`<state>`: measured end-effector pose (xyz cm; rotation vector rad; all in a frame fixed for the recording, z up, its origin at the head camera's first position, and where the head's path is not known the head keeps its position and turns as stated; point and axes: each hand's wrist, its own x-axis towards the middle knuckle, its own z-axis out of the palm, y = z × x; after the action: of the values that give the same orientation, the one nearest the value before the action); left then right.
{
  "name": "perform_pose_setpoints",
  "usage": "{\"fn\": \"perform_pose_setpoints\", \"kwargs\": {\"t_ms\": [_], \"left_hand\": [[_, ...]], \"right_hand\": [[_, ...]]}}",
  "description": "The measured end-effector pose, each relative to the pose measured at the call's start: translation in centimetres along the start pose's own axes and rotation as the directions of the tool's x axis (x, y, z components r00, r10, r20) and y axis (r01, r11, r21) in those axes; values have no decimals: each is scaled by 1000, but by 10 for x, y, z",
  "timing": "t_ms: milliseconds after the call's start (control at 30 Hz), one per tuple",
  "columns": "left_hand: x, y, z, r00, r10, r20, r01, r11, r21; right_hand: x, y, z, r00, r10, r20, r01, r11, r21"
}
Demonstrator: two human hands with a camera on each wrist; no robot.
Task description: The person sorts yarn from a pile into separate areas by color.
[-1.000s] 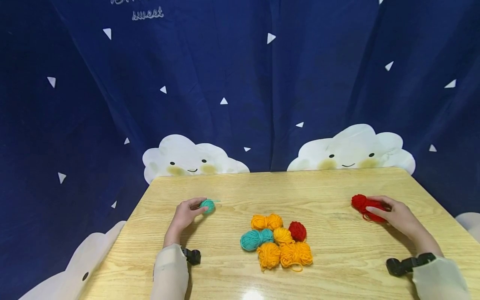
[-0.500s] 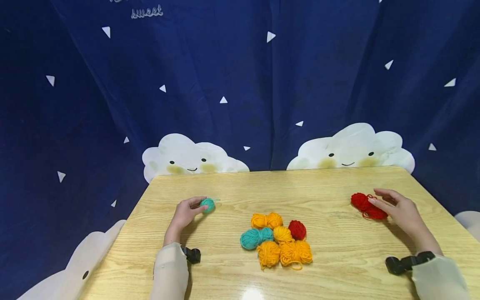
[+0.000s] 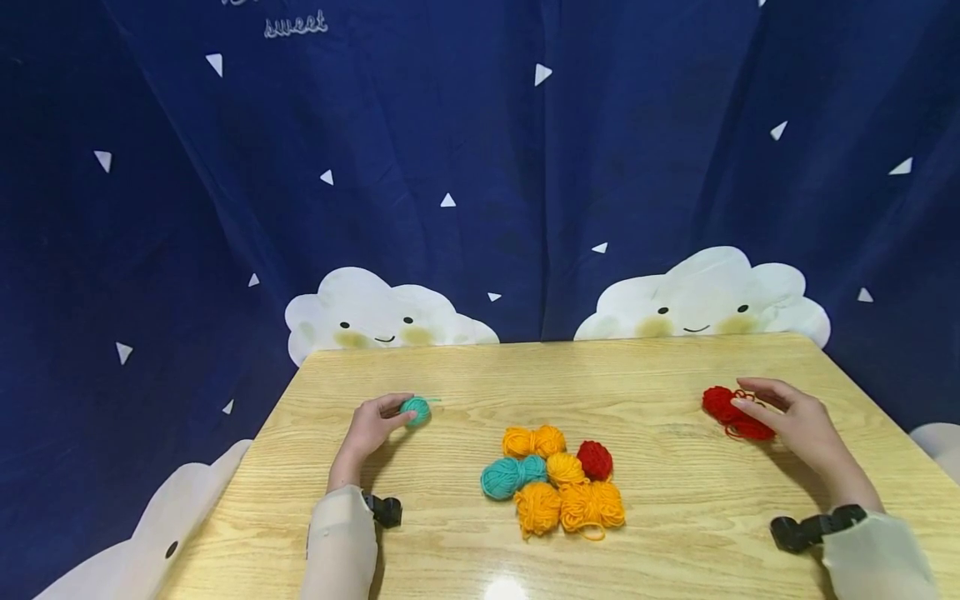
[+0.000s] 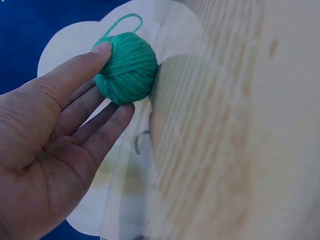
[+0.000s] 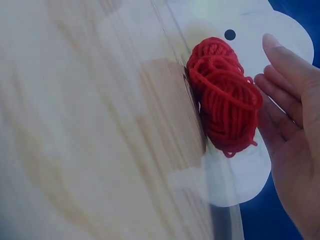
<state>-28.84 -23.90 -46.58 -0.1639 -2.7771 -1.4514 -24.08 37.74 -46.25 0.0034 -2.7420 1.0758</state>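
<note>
Nearest the person, a left wrist camera (image 3: 384, 512) and a right wrist camera (image 3: 817, 527) sit well to either side of the central yellow ball (image 3: 566, 470), the reference for this report. On the wooden surface (image 3: 450, 558), just in front of that ball, are a near-left yellow bundle (image 3: 537, 509) and a near-right yellow bundle (image 3: 591, 506), the latter trailing a loose loop. A teal bundle (image 3: 504, 481) lies left of the ball, a red ball (image 3: 595, 462) to its right, and a far yellow bundle (image 3: 522, 442) just behind.

Farther out, the left hand (image 3: 369, 427) is well left of the central yellow ball and slightly beyond it. Its grip is narrow, holding the small teal ball (image 4: 130, 67) between thumb and fingers. The right hand (image 3: 806, 425) is well right; its grip is wide and holds nothing, beside the red bundle (image 5: 230, 95). Finger contact there cannot be confirmed.

Risks, in judgement: the small teal ball could roll if the thumb slackens; the red bundle's loose strands could snag a finger and unwind; dragging one close-packed bundle could shift its neighbours.

Behind everything hangs a blue curtain (image 3: 480, 125) with white clouds (image 3: 375, 292).
</note>
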Motion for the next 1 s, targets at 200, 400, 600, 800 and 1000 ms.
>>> {"fn": "perform_pose_setpoints", "kwargs": {"t_ms": [200,400,600,800,1000], "left_hand": [[0,0,-1,1000,6,-5,-6,1000,2],[0,0,-1,1000,5,-6,-5,1000,3],[-1,0,-1,1000,-4,-8,4,1000,-7],[-2,1,-2,1000,-2,-12,2,1000,-7],[-2,0,-1,1000,-6,-13,6,1000,0]], "right_hand": [[1,-6,1,999,-32,-1,32,999,3],[3,-13,6,997,-77,-20,77,997,-5],[2,-20,11,996,-88,-5,88,996,-1],[3,-26,19,993,-120,-8,120,992,32],[5,-32,26,988,-151,-31,152,988,32]]}}
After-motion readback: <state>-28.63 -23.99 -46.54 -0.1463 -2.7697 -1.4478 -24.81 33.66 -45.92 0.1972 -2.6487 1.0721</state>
